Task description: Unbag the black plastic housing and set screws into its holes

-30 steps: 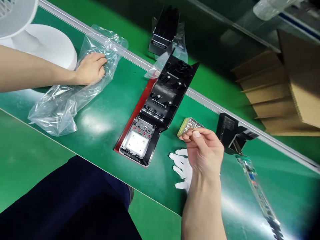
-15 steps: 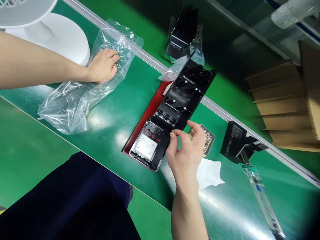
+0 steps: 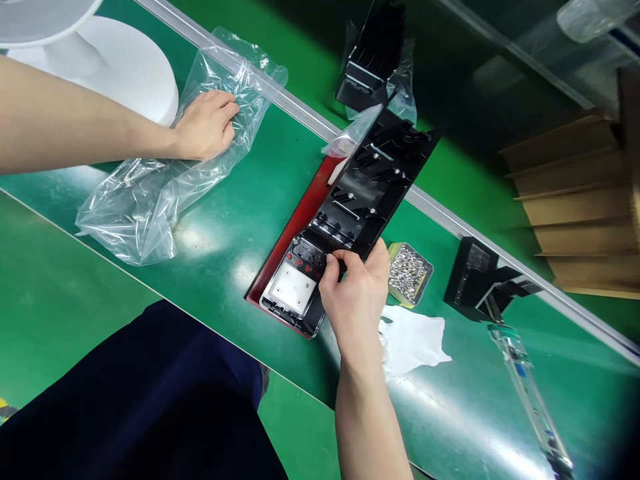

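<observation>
Black housing: the long black housing (image 3: 387, 163) lies at a slant near the middle of the green desk (image 3: 215, 220), its open inner side facing up. Its far end reaches over the metal edge strip (image 3: 295, 115). In its near end there is a white plate (image 3: 293, 288) with small screws, and beside the plate is a row of red round pieces (image 3: 299, 263).
Red piece: a flat red piece (image 3: 296, 223) is under the housing and shows along its left side.
Right hand: the right hand (image 3: 353, 293) is over the housing, next to the red round pieces. The tips of thumb and forefinger are together; I cannot tell if a small thing is between them. The other fingers are bent at the housing's right edge.
Left hand: the left hand (image 3: 207, 127) lies on the clear plastic bag (image 3: 137, 213), with fingers loosely bent and close together. I cannot tell if they pinch the plastic.
Screw box: an open box of small metal screws (image 3: 410, 273) is to the right of the housing, near the right hand.
White cloth: a white cloth (image 3: 415, 340) lies below this box, partly behind the right wrist.
Tool: a transparent electric screwdriver (image 3: 533, 393) has its tip at a black stand (image 3: 470, 273).
Beyond the desk: a second black housing (image 3: 375, 53) with clear plastic around it, and cardboard sheets (image 3: 580, 207).
</observation>
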